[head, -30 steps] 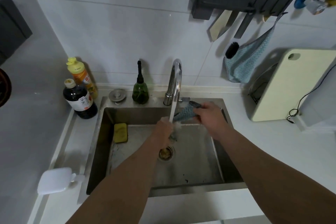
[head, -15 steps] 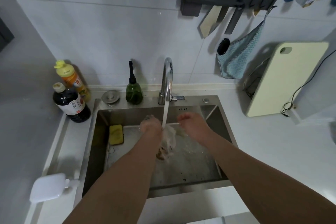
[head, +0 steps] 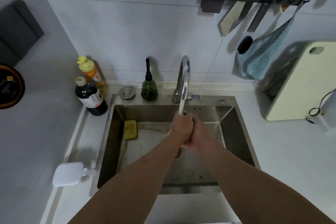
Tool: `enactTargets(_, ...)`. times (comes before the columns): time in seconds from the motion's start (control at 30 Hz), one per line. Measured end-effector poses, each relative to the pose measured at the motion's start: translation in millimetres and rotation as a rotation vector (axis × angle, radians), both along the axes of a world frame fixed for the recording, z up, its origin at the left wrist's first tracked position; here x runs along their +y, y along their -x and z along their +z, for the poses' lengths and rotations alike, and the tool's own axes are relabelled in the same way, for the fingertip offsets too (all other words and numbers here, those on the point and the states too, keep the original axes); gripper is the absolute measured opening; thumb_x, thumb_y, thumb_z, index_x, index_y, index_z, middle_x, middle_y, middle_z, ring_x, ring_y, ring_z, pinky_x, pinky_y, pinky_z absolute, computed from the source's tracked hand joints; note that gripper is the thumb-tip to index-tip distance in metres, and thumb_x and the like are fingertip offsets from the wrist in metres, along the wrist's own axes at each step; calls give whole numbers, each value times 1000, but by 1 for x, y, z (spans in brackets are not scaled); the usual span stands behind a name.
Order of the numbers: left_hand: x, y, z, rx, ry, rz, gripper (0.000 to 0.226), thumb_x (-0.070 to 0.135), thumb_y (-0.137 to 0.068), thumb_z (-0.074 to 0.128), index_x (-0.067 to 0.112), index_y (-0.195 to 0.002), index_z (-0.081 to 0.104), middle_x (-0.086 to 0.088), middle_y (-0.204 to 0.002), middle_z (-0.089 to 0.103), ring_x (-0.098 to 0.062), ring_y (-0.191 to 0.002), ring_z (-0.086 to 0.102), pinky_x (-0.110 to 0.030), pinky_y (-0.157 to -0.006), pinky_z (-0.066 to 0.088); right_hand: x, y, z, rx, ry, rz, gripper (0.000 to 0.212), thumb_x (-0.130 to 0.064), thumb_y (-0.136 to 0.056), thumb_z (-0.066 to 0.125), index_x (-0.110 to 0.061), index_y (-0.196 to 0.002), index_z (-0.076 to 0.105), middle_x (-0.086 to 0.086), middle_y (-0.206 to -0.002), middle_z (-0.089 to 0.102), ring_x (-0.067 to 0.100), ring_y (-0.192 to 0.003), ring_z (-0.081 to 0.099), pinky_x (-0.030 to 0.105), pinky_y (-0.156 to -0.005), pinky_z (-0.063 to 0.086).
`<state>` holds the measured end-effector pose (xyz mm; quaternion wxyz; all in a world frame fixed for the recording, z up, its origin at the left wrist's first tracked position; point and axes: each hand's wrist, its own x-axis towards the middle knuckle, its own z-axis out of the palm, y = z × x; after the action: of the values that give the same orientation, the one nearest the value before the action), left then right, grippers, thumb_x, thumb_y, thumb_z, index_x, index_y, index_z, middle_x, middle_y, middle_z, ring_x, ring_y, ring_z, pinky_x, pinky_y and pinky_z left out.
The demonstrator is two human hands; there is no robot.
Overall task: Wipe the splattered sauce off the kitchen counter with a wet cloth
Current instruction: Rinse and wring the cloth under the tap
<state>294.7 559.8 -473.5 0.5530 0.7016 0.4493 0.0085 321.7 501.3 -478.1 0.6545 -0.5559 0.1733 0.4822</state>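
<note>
Wringing under tap: both hands clasped tight together, cloth hidden inside. Risk: water splashing onto worktop w/ tap running.

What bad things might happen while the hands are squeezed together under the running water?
Water from the faucet lands on the left hand and right hand, so it may splash over the sink rim. A drippy cloth, hidden if held, might smear sauce.

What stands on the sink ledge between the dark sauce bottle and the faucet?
In the head view, the round metal drain stopper and the green dispenser bottle stand between the dark sauce bottle and the faucet.
</note>
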Motion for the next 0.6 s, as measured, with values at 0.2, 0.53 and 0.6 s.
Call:
enactTargets(0.2, 24, 37, 23, -49, 133, 48, 27, 26, -104, 56, 7, -116, 71, -12, -106, 72, -23, -92, 68, -28, -76, 53, 34, -3, 10, 9, -16, -115, 42, -25, -101, 40, -10, -68, 60, 10, -62, 58, 24, -59, 59, 31, -61, 47)
enactTargets(0.53, 61, 48, -5, -176, 485, 403, 18, 7, -102, 61, 6, -120, 64, -16, -117, 70, -24, -89, 70, -35, -71, 64, 55, -6, 23, -194, 151, 146, 30, -26, -90, 72, -4, -110, 69, 19, -107, 69, 34, -95, 68, 43, -76, 60)
enactTargets(0.6, 51, 40, 4, -11, 372, 274, 30, 22, -102, 63, 18, -132, 62, -7, -137, 65, -24, -118, 66, -40, -99, 57, 47, -6, 21, -187, 147, 165, 34, -26, -84, 80, -9, -111, 70, 16, -109, 70, 36, -102, 67, 49, -83, 59)
